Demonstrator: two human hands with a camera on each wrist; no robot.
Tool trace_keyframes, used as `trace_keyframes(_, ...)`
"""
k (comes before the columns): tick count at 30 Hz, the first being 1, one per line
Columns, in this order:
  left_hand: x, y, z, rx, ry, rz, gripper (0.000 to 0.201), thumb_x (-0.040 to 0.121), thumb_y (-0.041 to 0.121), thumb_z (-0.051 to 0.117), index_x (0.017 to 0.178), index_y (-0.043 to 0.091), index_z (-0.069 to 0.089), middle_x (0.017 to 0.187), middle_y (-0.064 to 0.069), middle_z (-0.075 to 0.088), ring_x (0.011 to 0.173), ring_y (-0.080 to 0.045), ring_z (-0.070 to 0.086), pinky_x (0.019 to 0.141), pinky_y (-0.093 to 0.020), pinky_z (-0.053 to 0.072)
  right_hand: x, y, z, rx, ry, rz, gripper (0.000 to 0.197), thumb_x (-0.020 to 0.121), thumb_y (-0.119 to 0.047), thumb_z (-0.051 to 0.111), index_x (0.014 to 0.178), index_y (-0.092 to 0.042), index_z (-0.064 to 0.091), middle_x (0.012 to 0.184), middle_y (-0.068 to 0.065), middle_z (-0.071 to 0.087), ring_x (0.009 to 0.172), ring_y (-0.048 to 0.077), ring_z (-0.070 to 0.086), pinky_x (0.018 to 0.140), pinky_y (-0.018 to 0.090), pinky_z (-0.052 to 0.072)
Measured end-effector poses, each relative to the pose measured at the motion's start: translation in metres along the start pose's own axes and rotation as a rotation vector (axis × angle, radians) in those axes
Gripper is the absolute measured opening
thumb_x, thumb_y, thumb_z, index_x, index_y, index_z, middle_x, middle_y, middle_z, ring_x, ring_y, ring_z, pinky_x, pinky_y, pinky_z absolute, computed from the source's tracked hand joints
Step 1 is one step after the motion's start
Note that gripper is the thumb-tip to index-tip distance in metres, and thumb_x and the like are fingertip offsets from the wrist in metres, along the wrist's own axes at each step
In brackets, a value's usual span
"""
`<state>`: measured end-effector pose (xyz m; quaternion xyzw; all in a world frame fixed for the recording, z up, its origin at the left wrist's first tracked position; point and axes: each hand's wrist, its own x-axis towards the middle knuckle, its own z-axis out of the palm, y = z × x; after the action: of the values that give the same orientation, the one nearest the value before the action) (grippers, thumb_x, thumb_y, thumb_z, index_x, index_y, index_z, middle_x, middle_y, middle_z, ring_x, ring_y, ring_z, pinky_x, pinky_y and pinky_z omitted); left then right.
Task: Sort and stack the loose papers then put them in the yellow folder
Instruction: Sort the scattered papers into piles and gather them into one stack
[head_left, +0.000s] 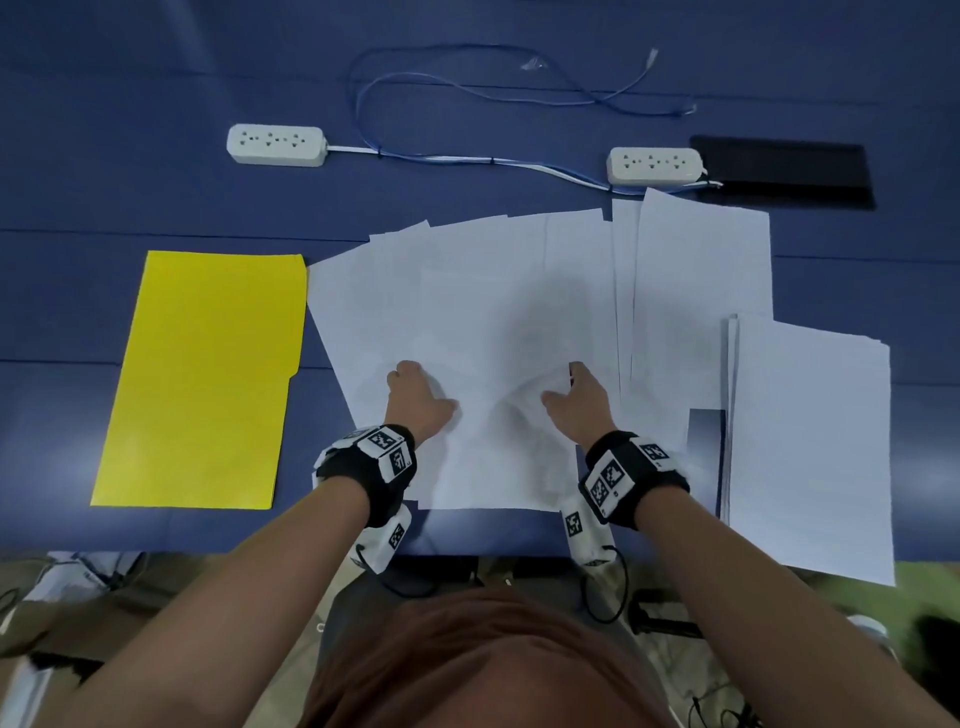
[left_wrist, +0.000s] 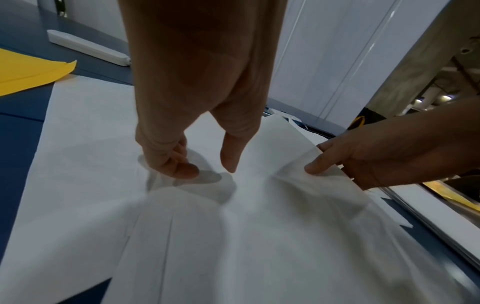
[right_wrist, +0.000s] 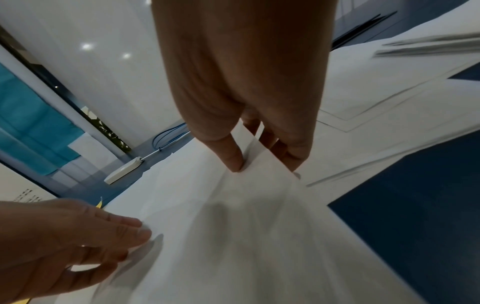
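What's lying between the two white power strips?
Bundled blue and white cables on the blue table link the left strip and right strip, in the head view.

- The flat yellow card folder is showing plain bright yellow.
- The loose white paper sheets are looking blank white.
- The blue tabletop is lying dark blue.
- The two white plastic power strips are trailing white and blue cables.
- The black wrist straps are carrying black-and-white square-patterned tags.
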<state>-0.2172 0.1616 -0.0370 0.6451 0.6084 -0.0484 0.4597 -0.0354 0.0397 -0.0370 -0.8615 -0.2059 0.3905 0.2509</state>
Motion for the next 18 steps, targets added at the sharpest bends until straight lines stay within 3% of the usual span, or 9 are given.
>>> trace_keyframes(3, -0.003, 0.002, 0.001, 0.054, 0.017, -0.023, 0.067, 0.079, 0.027, 0.077, 0.134, 0.006, 0.042, 0.136, -0.013, 0.030, 0.126, -0.031, 0.038, 0.101, -0.034, 0.040, -0.003, 0.000, 0.000, 0.030, 0.023, -0.033, 0.025, 0.082, -0.005, 0.054, 0.074, -0.014, 0.032, 0.070, -0.003, 0.031, 0.061, 0.014, 0.028, 0.053, 0.026, 0.026)
trace_keyframes(6, -0.008, 0.005, 0.004, 0.094, 0.009, -0.022, 0.063, 0.078, 0.031, 0.075, 0.130, 0.009, 0.047, 0.135, -0.012, 0.024, 0.127, -0.030, 0.028, 0.100, -0.032, 0.036, -0.007, 0.002, -0.002, 0.086, 0.116, -0.078, 0.004, 0.085, -0.003, 0.053, 0.088, -0.006, 0.051, 0.080, 0.000, 0.048, 0.069, 0.016, 0.043, 0.060, 0.025, 0.036)
trace_keyframes(9, -0.012, 0.008, 0.009, 0.095, 0.041, 0.003, 0.071, 0.076, 0.031, 0.076, 0.134, 0.009, 0.041, 0.134, -0.011, 0.022, 0.125, -0.030, 0.025, 0.099, -0.029, 0.033, -0.011, 0.002, -0.005, 0.134, 0.185, -0.095, 0.016, 0.089, -0.005, 0.054, 0.103, -0.008, 0.062, 0.094, -0.002, 0.060, 0.084, 0.015, 0.056, 0.074, 0.019, 0.040)
trace_keyframes(12, -0.014, 0.008, 0.011, 0.074, 0.093, 0.019, 0.081, 0.075, 0.029, 0.077, 0.138, 0.010, 0.031, 0.134, -0.011, 0.022, 0.125, -0.030, 0.024, 0.094, -0.031, 0.034, -0.013, 0.004, -0.006, 0.142, 0.203, -0.112, 0.014, 0.090, -0.007, 0.055, 0.100, -0.011, 0.063, 0.092, -0.004, 0.062, 0.084, 0.012, 0.056, 0.067, 0.008, 0.037)
trace_keyframes(15, -0.015, 0.007, 0.010, 0.095, 0.079, 0.019, 0.077, 0.075, 0.029, 0.078, 0.133, 0.007, 0.032, 0.134, -0.011, 0.023, 0.126, -0.031, 0.026, 0.090, -0.031, 0.034, -0.016, 0.007, -0.009, 0.150, 0.236, -0.156, 0.015, 0.090, -0.004, 0.055, 0.100, -0.009, 0.065, 0.092, -0.001, 0.065, 0.082, 0.012, 0.056, 0.062, -0.003, 0.035)
trace_keyframes(18, -0.014, 0.005, 0.007, 0.092, 0.055, 0.010, 0.086, 0.074, 0.034, 0.080, 0.138, 0.005, 0.030, 0.135, -0.013, 0.025, 0.127, -0.032, 0.030, 0.096, -0.033, 0.035, -0.018, 0.008, -0.012, 0.173, 0.224, -0.161, 0.018, 0.089, -0.004, 0.054, 0.101, -0.013, 0.064, 0.093, -0.002, 0.065, 0.080, 0.013, 0.057, 0.064, 0.002, 0.038)
